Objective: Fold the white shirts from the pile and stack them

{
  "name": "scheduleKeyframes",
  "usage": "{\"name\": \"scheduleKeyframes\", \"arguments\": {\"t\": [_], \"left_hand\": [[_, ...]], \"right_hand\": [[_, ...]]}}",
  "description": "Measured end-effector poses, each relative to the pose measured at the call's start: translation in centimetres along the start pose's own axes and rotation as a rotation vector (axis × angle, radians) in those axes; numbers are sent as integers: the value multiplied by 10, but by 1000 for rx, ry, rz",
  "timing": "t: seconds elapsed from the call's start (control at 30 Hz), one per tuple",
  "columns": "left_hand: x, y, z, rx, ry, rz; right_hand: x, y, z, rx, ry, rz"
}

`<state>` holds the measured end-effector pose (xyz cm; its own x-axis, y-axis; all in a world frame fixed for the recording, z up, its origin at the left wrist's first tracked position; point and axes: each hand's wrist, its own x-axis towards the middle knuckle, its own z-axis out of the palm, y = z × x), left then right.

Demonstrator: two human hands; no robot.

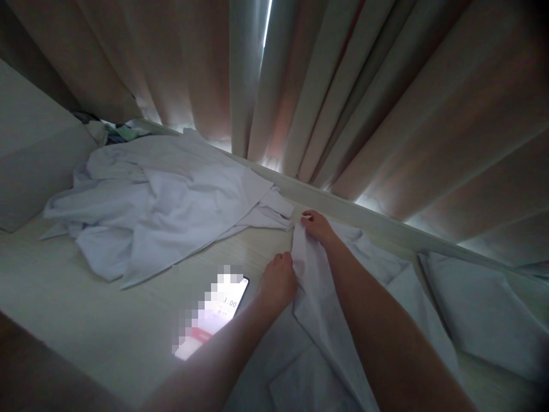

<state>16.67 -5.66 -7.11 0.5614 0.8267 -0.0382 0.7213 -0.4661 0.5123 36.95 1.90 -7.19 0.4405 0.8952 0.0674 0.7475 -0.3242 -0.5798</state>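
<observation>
A white garment (313, 274) lies partly spread over the pale surface in front of me, one strip of it raised between my hands. My left hand (279, 277) is closed on the near left edge of that strip. Farther back, my right hand (316, 225) pinches its far end between thumb and fingers. Both forearms hide parts of the cloth, and its full shape cannot be made out. Left of my left forearm lies a phone (214, 315) with its screen lit, showing 3:00; part of it is blurred out.
A heap of crumpled white cloth (171, 194) fills the left back of the pale surface (64, 297). Folded white cloth (489, 309) lies at the right. Long curtains (274, 86) hang behind a low ledge. A pale box-like block (34, 154) stands at the left.
</observation>
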Motion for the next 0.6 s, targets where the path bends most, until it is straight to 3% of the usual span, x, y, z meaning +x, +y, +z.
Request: {"name": "scheduleKeyframes", "arguments": {"t": [0.1, 0.17, 0.4, 0.6], "left_hand": [[-2, 0, 7, 0, 0, 9], [-3, -1, 11, 1, -17, 8], [-3, -5, 10, -1, -31, -48], [3, -9, 2, -57, 49, -70]], "right_hand": [[3, -5, 2, -179, -131, -163], [5, -9, 5, -242, -188, -195], [16, -9, 14, -181, -37, 11], [19, 9, 12, 74, 50, 141]]}}
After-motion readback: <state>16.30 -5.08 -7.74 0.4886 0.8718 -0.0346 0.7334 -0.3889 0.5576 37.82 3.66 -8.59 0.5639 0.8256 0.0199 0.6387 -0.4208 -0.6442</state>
